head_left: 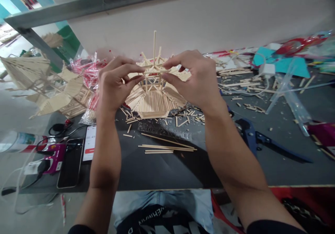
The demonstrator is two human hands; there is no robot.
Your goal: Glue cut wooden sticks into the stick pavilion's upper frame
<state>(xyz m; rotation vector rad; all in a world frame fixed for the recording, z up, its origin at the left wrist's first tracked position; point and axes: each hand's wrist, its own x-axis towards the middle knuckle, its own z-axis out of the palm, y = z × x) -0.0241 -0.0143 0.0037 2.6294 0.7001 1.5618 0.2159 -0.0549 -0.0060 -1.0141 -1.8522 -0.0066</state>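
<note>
A pagoda-like model (153, 101) built from thin wooden sticks stands on the dark table, with a sloping slatted roof and a tall upright stick (154, 47) at its centre. Across its upper frame lies a short wooden stick (155, 72), level from side to side. My left hand (115, 80) pinches the left end of this stick between thumb and fingers. At the right end, my right hand (195, 77) closes thumb and forefinger on it. The fingertips cover both ends, and whether the stick touches the frame beneath is hard to see.
Loose sticks (167, 147) and a clear ruler (164, 131) lie before the model. To the right are blue-handled cutters (247, 134) and stick scraps (243, 82). Two phones (70, 162) (89, 141), a purple power block (54, 159) and another stick model (57, 84) occupy the left.
</note>
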